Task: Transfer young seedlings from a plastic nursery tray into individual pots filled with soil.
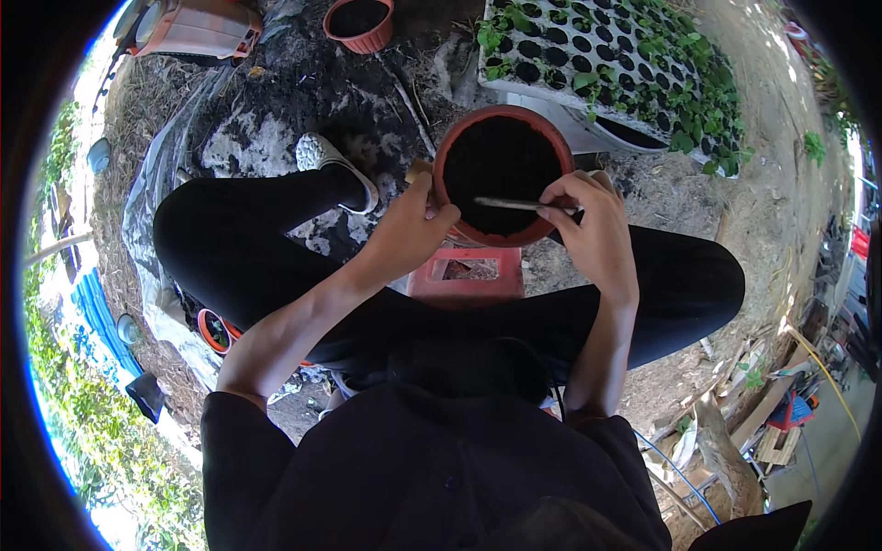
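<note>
A round terracotta-coloured pot (445, 128) full of dark soil stands before me, above a small red plastic stool (468, 289). My left hand (417, 224) is at the pot's left rim, its thumb over the edge and the other fingers partly hidden along the outside. Between the thumb and fingers of my right hand (592, 224) is a thin, greyish stick-like tool (506, 203), which lies nearly level over the soil and points left. Whether its tip touches the soil I cannot tell.
A white foam seedling tray (551, 34) with green seedlings rests at the upper right on a pale container (551, 118). Another soil-filled pot (368, 43) is at the top, near an orange-and-clear container (200, 31). Small potted plants (215, 332) stand by my left thigh.
</note>
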### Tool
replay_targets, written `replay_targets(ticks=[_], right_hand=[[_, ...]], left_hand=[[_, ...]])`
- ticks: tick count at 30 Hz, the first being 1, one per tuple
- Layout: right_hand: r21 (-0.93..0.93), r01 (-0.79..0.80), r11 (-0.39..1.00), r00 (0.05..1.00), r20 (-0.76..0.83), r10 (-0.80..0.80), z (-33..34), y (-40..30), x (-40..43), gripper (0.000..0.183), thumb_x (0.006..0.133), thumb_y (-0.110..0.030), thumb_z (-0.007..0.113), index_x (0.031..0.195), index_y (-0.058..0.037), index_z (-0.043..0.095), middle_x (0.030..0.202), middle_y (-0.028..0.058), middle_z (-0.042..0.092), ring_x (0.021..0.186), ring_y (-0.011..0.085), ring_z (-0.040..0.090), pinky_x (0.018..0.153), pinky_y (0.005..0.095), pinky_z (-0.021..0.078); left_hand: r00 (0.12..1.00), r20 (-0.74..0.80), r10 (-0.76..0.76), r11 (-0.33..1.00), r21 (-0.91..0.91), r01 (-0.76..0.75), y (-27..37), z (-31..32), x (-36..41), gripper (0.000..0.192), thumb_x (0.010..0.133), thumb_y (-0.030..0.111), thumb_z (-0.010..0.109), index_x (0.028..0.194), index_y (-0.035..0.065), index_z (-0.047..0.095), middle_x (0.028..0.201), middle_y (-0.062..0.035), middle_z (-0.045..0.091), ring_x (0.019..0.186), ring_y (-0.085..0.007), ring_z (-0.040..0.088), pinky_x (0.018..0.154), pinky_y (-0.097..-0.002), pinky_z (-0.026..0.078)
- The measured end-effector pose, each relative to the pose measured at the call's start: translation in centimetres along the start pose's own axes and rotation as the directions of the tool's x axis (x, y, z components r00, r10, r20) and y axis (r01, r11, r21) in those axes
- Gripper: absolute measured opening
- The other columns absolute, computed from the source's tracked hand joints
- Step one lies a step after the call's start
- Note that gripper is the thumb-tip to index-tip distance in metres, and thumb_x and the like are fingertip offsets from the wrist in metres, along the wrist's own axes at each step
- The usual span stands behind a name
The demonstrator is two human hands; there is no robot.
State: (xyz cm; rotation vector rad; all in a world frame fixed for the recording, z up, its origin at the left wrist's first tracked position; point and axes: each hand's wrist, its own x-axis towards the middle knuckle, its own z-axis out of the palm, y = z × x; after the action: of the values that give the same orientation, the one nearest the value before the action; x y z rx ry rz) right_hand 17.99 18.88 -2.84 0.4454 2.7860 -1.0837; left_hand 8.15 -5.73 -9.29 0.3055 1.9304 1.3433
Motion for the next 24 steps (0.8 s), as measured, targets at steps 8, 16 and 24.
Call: replay_targets(ticks=[8, 16, 24], right_hand=[[-0.031, -0.022, 0.999, 0.99, -0.138, 0.017, 0.4, -0.4, 0.6, 0.011, 0.087, -0.007, 0.08, 0.093, -0.008, 0.071, 0.09, 0.0031, 0.071, 0.097, 0.0285, 0.063, 0.09, 0.044, 0.044], [-0.054, -0.093, 0.994, 0.982, -0.17, 0.083, -1.6, 0.8, -0.3, 0.011, 0.087, -0.007, 0.08, 0.094, -0.0066, 0.071, 0.093, 0.0041, 0.07, 0.096, 0.0301, 0.064, 0.092, 0.045, 0.045], [0.018, -0.066, 0.998, 0.997, 0.029, 0.066, -2.5, 0.7, -0.6, 0.011, 0.086, -0.005, 0.08, 0.092, -0.0051, 0.071, 0.088, 0.0057, 0.07, 0.094, 0.0298, 0.064, 0.09, 0.0441, 0.0473]], left_hand=[[0.999, 0.011, -0.05, 0.997, 0.057, 0.05, 1.0, -0.3, -0.2, 0.03, 0.099, 0.019, 0.066, 0.111, -0.0067, 0.057, 0.099, -0.0235, 0.069, 0.093, -0.0347, 0.07, 0.087, -0.0439, 0.053], [0.997, 0.037, -0.072, 0.997, 0.041, 0.071, 1.2, -0.3, -0.2, 0.031, 0.099, 0.019, 0.065, 0.111, -0.0076, 0.056, 0.098, -0.0242, 0.069, 0.094, -0.0339, 0.07, 0.088, -0.0442, 0.053], [0.998, 0.033, -0.054, 0.995, 0.085, 0.051, 0.9, -0.3, 0.0, 0.033, 0.099, 0.021, 0.064, 0.112, -0.0077, 0.056, 0.098, -0.0241, 0.069, 0.094, -0.033, 0.07, 0.087, -0.0434, 0.053]])
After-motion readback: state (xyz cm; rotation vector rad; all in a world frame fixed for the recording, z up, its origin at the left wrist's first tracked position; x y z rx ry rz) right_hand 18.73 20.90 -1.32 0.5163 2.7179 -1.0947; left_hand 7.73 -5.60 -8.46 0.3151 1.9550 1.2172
